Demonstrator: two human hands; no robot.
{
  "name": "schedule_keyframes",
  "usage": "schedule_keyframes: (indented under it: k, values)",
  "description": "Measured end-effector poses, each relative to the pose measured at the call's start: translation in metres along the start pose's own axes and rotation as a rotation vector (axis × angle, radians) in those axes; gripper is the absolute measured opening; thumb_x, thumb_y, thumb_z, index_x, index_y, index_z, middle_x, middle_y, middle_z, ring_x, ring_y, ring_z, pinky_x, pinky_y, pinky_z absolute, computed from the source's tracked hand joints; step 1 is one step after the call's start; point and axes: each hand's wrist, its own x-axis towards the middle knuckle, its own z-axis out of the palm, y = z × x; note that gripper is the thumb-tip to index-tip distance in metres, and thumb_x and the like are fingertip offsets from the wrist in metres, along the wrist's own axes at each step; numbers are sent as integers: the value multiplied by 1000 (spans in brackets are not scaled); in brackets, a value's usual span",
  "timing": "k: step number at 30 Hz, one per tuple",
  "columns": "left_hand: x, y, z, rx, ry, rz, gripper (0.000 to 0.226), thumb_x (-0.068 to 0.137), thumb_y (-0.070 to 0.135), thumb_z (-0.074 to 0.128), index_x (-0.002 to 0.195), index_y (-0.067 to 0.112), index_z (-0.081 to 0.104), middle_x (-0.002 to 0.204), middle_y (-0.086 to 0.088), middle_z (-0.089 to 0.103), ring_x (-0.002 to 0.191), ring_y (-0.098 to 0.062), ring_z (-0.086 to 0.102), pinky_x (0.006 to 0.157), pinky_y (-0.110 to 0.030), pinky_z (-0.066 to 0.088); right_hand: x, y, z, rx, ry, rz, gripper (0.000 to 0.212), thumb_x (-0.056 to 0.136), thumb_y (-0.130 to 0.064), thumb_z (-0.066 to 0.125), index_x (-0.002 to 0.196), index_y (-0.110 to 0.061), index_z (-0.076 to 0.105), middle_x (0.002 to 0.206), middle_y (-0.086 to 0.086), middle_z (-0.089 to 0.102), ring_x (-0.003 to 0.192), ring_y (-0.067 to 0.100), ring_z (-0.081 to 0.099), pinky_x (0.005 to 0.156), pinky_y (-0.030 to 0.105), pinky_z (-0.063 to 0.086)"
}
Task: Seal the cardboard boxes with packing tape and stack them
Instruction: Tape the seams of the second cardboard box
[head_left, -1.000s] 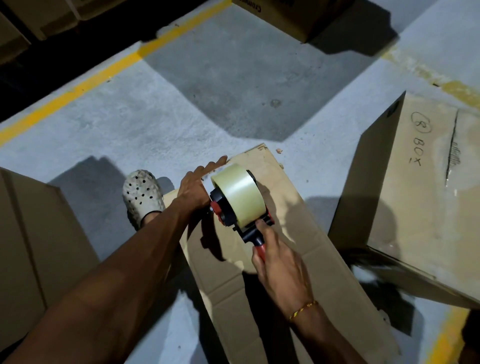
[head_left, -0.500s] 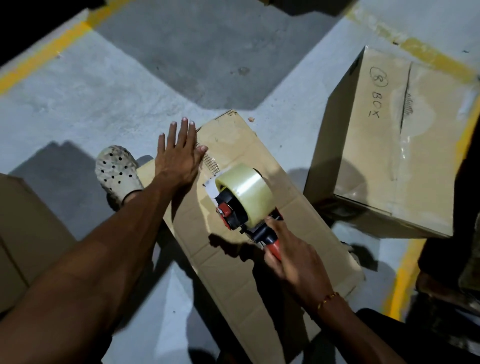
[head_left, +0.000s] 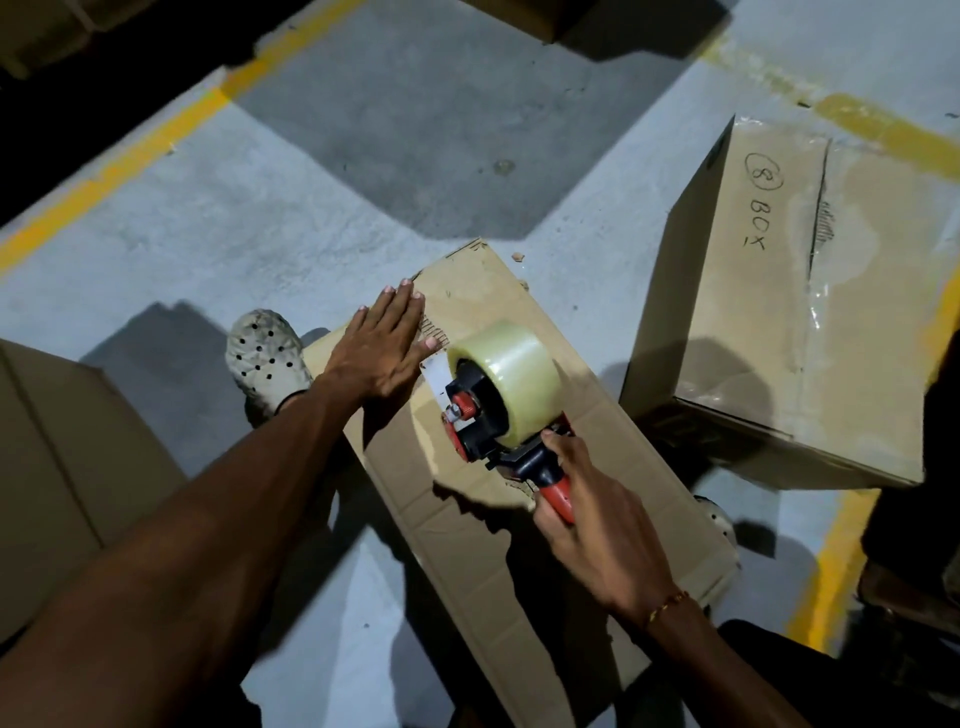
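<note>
Pressing my flat left hand (head_left: 382, 349) on the long brown cardboard box (head_left: 519, 499) lying on the grey concrete floor (head_left: 260, 234); right hand (head_left: 597, 525) curled round the red-and-black tape dispenser with its clear roll (head_left: 501, 395). I judge the seam barely begun, stacking untouched, while the taped brown box marked "BOX" (head_left: 795, 322) stands nearby.

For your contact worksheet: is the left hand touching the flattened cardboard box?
Touching. The head view shows the left hand lying palm-down, fingers straight, flat on the flattened cardboard box, with no gap visible beneath it.

A red-and-black tape dispenser (head_left: 498, 441) carries a clear yellowish roll (head_left: 511, 376) over brown cardboard (head_left: 519, 519), beside a beige perforated clog (head_left: 265, 358) on yellow-striped grey floor (head_left: 260, 208).
</note>
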Motion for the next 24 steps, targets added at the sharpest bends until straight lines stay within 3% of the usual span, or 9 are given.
schedule_keyframes:
  k: [2,5,10,13,15,19,24]
  values:
    - [-1,-1,-9,-22,-27,21,101,78,72,-10,161,14,-3,168,-5,-16,155,-23,-11,124,-49,4,-5,-3,-5,49,45,1,64,94,-28,67,138,-41,23,87,-11,59,73,15,64,69,37,55]
    - [-1,-1,-16,-15,-68,32,100,78,68,-5,161,13,-2,168,-7,-14,156,-25,-9,123,-52,8,-11,-8,-12,90,101,-8,62,94,-29,68,138,-43,26,88,-16,57,72,10,64,69,36,58]
    - [0,1,-14,48,-100,14,73,105,49,24,160,12,-8,166,-8,-20,155,-25,-14,124,-52,6,-11,-13,-7,-7,98,-57,62,94,-26,67,138,-41,26,87,-15,54,67,13,61,64,32,52]
    - [-1,5,-9,76,-71,-16,89,91,68,0,160,12,-11,166,-7,-22,154,-25,-16,124,-49,2,-6,-7,1,-99,63,-56,72,91,-25,73,144,-37,25,105,-1,69,69,16,64,63,31,55]
    - [0,4,-1,76,-41,-26,98,79,69,-14,160,14,-12,166,-6,-23,154,-24,-17,124,-48,0,-3,-3,5,-117,48,-48,74,90,-24,74,147,-35,27,113,3,70,72,20,67,63,35,55]
    - [4,1,13,78,29,-44,88,88,66,-11,160,16,-14,166,-5,-23,154,-23,-18,124,-47,-3,1,-3,5,-102,-35,23,67,96,-27,66,153,-33,32,118,0,68,85,23,68,67,30,46]
    - [-5,7,20,204,94,-22,85,88,56,-11,159,9,-12,166,-13,-20,154,-27,-18,125,-48,-3,4,-2,6,-130,-108,89,69,98,-29,61,157,-34,26,134,-2,62,98,28,68,78,38,51]
